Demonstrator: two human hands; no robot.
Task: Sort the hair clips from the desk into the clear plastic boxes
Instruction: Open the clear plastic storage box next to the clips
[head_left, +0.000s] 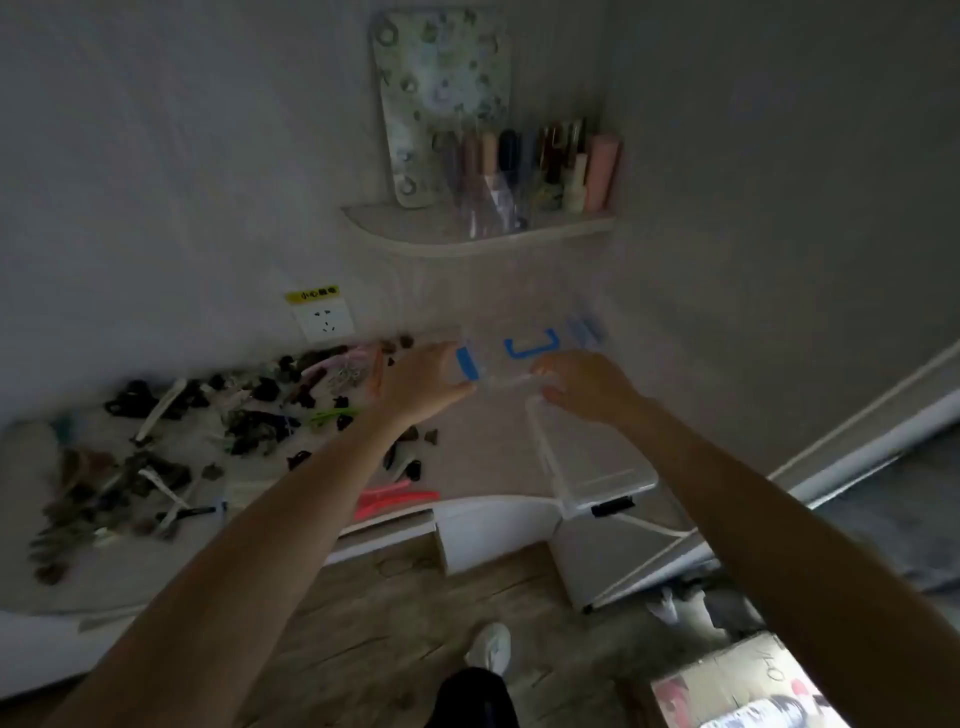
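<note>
Dim room, frame blurred. Both arms reach forward over the worktop (488, 447). Left hand (423, 382) is curled around the left end of a clear plastic box (519, 364), fingers wrapped beside its blue latch (466, 362). Right hand (584, 387) closes on the near right edge of the same box; exact finger contact is lost in the blur. The box's blue handle (532, 345) shows between the two hands. Whether the box rests on the surface or is lifted, I cannot tell.

A second clear container (597, 467) lies just below the right hand, reaching to the worktop's front edge, a dark latch at its near end.

Hair clips (208, 441) lie spread across the left part of the worktop, mostly dark, with a pink pair (395, 499) near the front edge. None appear to be in a box yet, so sorting looks not yet begun.

Risks, as judged:
- Transparent walls in low light make edges hard to read; a grip could slip off.
- The lower container overhangs or sits at the edge; a nudge from the right forearm could tip it to the floor.
- Swinging the box leftward could sweep clips off the worktop.
</note>
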